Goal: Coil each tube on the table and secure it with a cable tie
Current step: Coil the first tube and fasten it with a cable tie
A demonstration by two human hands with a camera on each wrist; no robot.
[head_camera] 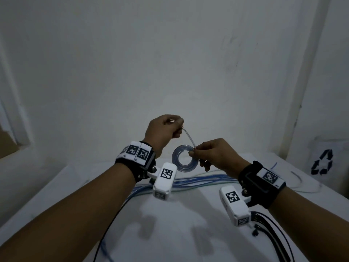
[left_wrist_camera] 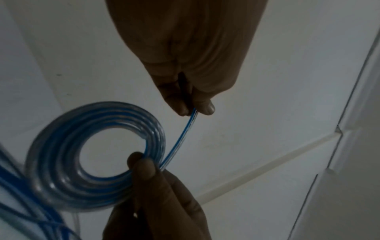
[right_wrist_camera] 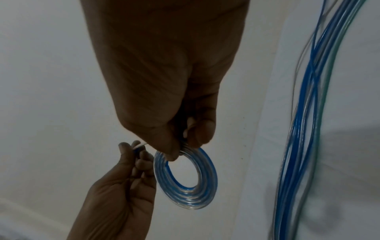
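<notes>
Nearest me, at the right front edge of the table [head_camera: 188,214], lie the black ties [head_camera: 272,225], fanned out flat just under my right wrist camera [head_camera: 235,207]. A thin black cable [head_camera: 113,220] runs off the left front edge.

Farther in, a bundle of loose tubes [head_camera: 198,180], mostly blue with one greenish and some clear, stretches across the white tabletop below my hands. In my right wrist view the same bundle [right_wrist_camera: 304,113] runs along the cloth, well apart from what I hold.

Above the bundle, in the air, my right hand [head_camera: 217,154] pinches the coil [head_camera: 185,159] at its right rim between thumb and fingers. The coil is a flat spiral of clear tube with a blue stripe, several turns wide, with an open centre. It hangs upright, off the table. My right wrist camera shows my thumb and forefinger clamped across its turns [right_wrist_camera: 185,178] at the top.

From that pinch the free tail [head_camera: 188,138] rises up and to the left to my left hand [head_camera: 162,133], which is higher and farther from me. Its fingertips [left_wrist_camera: 207,108] are closed on the tail's end, the other fingers curled.

Behind all this stands the white wall [head_camera: 170,53], and at far right a recycling sign [head_camera: 322,165].
</notes>
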